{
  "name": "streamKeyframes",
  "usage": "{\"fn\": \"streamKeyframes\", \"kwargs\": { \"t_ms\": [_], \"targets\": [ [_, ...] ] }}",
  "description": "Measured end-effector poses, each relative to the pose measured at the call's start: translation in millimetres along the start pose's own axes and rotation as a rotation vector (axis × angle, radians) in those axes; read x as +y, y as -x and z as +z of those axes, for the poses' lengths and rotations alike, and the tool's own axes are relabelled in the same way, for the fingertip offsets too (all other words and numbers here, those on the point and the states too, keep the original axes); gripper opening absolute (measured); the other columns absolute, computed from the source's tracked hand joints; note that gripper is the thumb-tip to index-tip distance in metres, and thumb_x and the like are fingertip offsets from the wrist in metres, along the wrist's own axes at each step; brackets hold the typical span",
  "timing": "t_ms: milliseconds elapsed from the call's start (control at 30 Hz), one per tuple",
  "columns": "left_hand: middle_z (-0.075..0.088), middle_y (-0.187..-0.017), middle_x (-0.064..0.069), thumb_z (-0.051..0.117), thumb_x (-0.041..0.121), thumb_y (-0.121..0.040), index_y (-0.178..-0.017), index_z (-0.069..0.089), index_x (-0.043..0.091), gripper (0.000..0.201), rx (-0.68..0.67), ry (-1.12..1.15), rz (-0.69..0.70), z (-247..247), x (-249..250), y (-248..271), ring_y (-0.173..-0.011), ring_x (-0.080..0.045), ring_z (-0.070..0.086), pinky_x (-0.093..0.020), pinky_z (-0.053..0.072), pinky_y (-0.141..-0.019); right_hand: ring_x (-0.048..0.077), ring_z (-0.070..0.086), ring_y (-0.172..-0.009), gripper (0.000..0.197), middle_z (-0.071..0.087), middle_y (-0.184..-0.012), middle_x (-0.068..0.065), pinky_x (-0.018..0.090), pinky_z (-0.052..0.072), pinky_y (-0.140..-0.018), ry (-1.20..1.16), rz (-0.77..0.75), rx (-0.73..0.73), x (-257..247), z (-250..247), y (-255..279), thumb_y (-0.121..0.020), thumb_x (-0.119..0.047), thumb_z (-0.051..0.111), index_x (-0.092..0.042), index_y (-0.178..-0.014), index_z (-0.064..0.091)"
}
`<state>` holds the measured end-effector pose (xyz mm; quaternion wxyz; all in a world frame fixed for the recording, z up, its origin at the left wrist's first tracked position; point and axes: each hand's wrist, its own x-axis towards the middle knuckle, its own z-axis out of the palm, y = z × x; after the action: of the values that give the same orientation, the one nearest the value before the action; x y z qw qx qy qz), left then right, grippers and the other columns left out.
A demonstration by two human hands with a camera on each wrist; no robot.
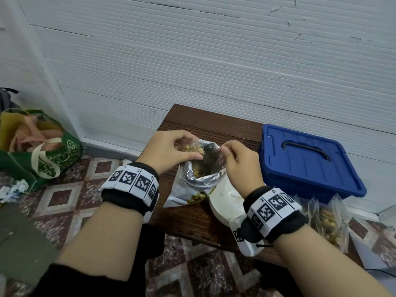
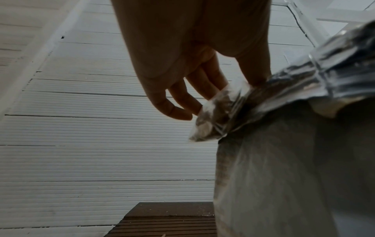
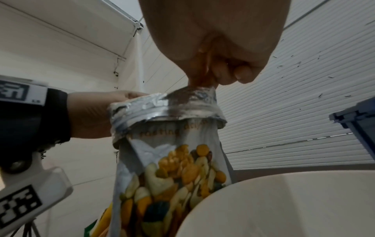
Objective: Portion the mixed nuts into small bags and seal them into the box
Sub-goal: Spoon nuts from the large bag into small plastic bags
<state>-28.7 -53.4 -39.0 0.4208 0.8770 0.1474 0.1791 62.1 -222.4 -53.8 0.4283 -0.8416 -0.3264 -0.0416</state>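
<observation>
Over the open foil-lined nut bag on the brown table, both hands hold a small clear bag open. My left hand pinches its left edge, and several yellow nuts show under its curled fingers. My right hand pinches the right edge between thumb and forefinger. In the left wrist view the fingers meet the crumpled clear bag at the foil rim. In the right wrist view the right hand pinches just above the printed nut bag.
A blue box with its lid on sits right of the table. A white bowl stands beside the nut bag, under my right wrist. Several filled small bags lie at the right. A green tote bag rests on the tiled floor at left.
</observation>
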Motion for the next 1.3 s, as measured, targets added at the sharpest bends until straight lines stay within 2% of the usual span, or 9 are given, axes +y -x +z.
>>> {"fn": "streamKeyframes", "kwargs": {
  "t_ms": [167, 300, 400, 633, 767, 867, 967, 1100, 1300],
  "targets": [
    [0.068, -0.085, 0.017, 0.086, 0.034, -0.062, -0.096, 0.071, 0.031, 0.037, -0.003, 0.005, -0.017, 0, 2, 1, -0.082, 0.007, 0.061, -0.005, 0.044, -0.069, 0.019, 0.064, -0.073, 0.018, 0.067, -0.071, 0.004, 0.037, 0.053, -0.076, -0.125, 0.189, 0.111, -3, -7, -5, -0.096, -0.017, 0.051, -0.015, -0.084, 0.063],
    [0.064, -0.076, 0.019, 0.085, 0.025, -0.067, -0.096, 0.072, 0.024, 0.032, 0.022, 0.061, -0.003, -2, 5, 3, -0.066, 0.017, 0.056, 0.0, 0.039, -0.057, 0.009, 0.061, -0.069, 0.02, 0.066, -0.066, -0.001, 0.006, 0.041, -0.059, -0.171, 0.287, 0.206, -2, -19, -11, -0.098, -0.018, 0.047, -0.013, -0.086, 0.063],
    [0.061, -0.074, 0.016, 0.083, 0.025, -0.07, -0.097, 0.071, 0.025, 0.03, 0.023, 0.071, 0.009, -4, 6, 4, -0.053, 0.016, 0.052, -0.002, 0.036, -0.049, -0.007, 0.055, -0.058, 0.021, 0.063, -0.062, -0.004, 0.001, 0.036, -0.054, -0.185, 0.333, 0.262, -2, -28, -16, -0.099, -0.018, 0.046, -0.011, -0.089, 0.063],
    [0.066, -0.081, 0.019, 0.083, 0.037, -0.065, -0.097, 0.072, 0.031, 0.034, 0.036, 0.045, -0.022, -10, 2, 2, -0.076, 0.014, 0.057, 0.0, 0.04, -0.065, -0.006, 0.053, -0.06, 0.021, 0.06, -0.062, -0.006, 0.0, 0.036, -0.056, -0.181, 0.36, 0.346, -3, -51, -27, -0.099, -0.017, 0.045, -0.009, -0.092, 0.063],
    [0.065, -0.08, 0.02, 0.086, 0.033, -0.062, -0.096, 0.071, 0.03, 0.037, 0.037, 0.059, -0.037, -12, 1, 3, -0.073, 0.017, 0.057, 0.001, 0.04, -0.064, 0.018, 0.064, -0.084, 0.021, 0.068, -0.074, 0.005, 0.032, 0.05, -0.082, -0.188, 0.359, 0.414, -3, -63, -37, -0.097, -0.019, 0.046, -0.016, -0.082, 0.061],
    [0.066, -0.085, 0.019, 0.088, 0.031, -0.06, -0.098, 0.071, 0.028, 0.042, 0.016, 0.066, -0.052, -11, 2, 3, -0.076, 0.014, 0.058, 0.001, 0.04, -0.065, 0.021, 0.062, -0.079, 0.024, 0.069, -0.077, 0.008, 0.036, 0.051, -0.076, -0.195, 0.34, 0.439, -7, -69, -42, -0.098, -0.019, 0.045, -0.021, -0.077, 0.058],
    [0.066, -0.087, 0.02, 0.088, 0.031, -0.06, -0.099, 0.07, 0.028, 0.043, 0.007, 0.053, -0.031, -7, 5, 3, -0.081, 0.012, 0.057, 0.002, 0.039, -0.065, 0.016, 0.06, -0.078, 0.023, 0.068, -0.074, 0.004, 0.029, 0.049, -0.075, -0.207, 0.317, 0.425, -14, -69, -44, -0.098, -0.019, 0.045, -0.021, -0.08, 0.059],
    [0.066, -0.088, 0.02, 0.089, 0.03, -0.059, -0.102, 0.071, 0.025, 0.047, 0.002, 0.076, -0.01, 0, 7, 1, -0.081, 0.019, 0.057, 0.002, 0.04, -0.067, 0.002, 0.057, -0.068, 0.019, 0.064, -0.065, -0.006, 0.004, 0.04, -0.058, -0.208, 0.293, 0.37, -18, -65, -46, -0.098, -0.018, 0.046, -0.012, -0.092, 0.063],
    [0.069, -0.09, 0.019, 0.089, 0.036, -0.056, -0.104, 0.072, 0.028, 0.052, -0.017, 0.074, -0.002, 3, 7, 1, -0.089, 0.012, 0.061, -0.003, 0.045, -0.075, -0.014, 0.053, -0.054, 0.02, 0.059, -0.06, -0.01, -0.001, 0.037, -0.054, -0.192, 0.25, 0.339, -23, -61, -44, -0.099, -0.017, 0.046, -0.011, -0.091, 0.063]
  ]
}}
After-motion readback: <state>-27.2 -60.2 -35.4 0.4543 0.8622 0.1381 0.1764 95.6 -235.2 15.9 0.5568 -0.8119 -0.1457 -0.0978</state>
